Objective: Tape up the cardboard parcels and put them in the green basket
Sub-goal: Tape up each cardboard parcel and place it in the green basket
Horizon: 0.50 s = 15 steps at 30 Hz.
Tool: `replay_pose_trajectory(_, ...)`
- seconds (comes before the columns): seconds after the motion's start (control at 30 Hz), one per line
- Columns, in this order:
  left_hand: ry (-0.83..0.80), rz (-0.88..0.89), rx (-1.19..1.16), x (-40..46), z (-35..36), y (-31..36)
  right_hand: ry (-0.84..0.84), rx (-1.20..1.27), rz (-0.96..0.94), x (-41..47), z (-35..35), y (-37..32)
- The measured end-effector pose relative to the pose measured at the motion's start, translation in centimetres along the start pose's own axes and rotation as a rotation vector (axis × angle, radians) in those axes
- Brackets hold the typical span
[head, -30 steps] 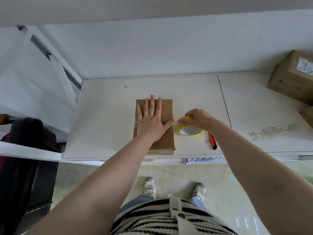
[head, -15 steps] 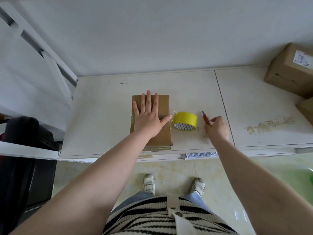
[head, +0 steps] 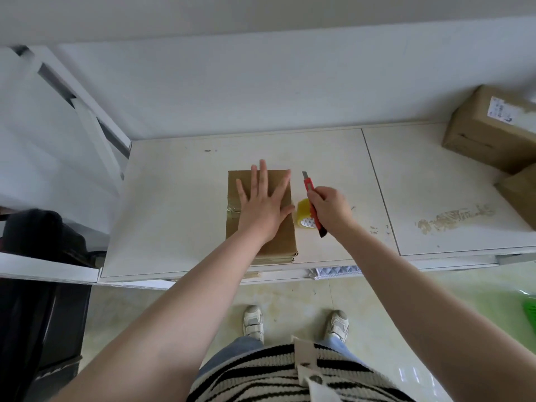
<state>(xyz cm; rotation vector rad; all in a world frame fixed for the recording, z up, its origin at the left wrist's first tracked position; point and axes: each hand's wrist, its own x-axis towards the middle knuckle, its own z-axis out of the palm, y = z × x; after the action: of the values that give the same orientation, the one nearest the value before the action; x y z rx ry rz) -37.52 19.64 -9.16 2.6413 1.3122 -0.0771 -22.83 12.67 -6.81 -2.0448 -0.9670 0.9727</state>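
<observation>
Your right hand [head: 330, 208] grips the red utility knife [head: 312, 205], blade pointing away, just right of the yellow tape roll [head: 304, 217], while your flat left hand [head: 265, 203] pins the flat brown cardboard parcel [head: 262, 216] on the bench [head: 174, 213].

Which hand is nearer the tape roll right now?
Right. The right hand, gripping the knife, is directly over the tape roll; the left hand lies flat on the parcel beside it.

Flat brown cardboard parcel [head: 278, 242] lies on the table, yellow tape roll [head: 303, 214] just beside it
</observation>
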Motion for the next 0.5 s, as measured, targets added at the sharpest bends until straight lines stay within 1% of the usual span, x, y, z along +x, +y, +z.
replay_pose_trajectory(0.07, -0.025, -0.047, -0.059, 0.2, 0.0, -0.3, -0.004, -0.010, -0.029, -0.1, -0.6, 0.4)
replay_pose_trajectory(0.13, -0.032, -0.075, -0.063, 0.2, 0.1, -0.4, -0.021, -0.037, -0.035, -0.1, -0.9, 0.6)
replay_pose_trajectory(0.4, -0.057, -0.088, -0.074, 0.4, -0.1, -0.3, -0.105, -0.113, -0.048, -0.5, -1.3, 1.3)
replay_pose_trajectory(0.5, -0.071, -0.086, -0.087, 0.4, -0.2, -0.2, -0.129, -0.224, -0.062, -0.6, -1.5, 0.8)
